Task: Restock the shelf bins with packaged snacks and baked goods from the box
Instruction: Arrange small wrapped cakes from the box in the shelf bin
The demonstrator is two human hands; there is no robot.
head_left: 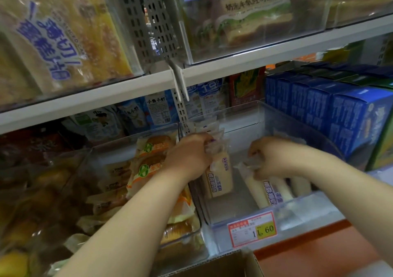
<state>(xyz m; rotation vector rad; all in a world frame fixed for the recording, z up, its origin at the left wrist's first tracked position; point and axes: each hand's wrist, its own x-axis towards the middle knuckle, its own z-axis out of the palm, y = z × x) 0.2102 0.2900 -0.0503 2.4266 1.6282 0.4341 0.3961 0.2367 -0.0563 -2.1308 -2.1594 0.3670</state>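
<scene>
Inside the clear bin above the price tag, our left hand pinches 1 bread pack upright; our right hand pinches a leaning second pack. We should stand both snug, labels facing the tag.

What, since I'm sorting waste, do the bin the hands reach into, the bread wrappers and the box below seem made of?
The bin: clear rigid plastic, glossy; packs behind show through its walls. The bread wrappers, gripped by the left hand and right hand: thin see-through film, probably plastic, crinkled and shiny. The box: brown corrugated cardboard, matt; fluting seems to show at its edge.
</scene>
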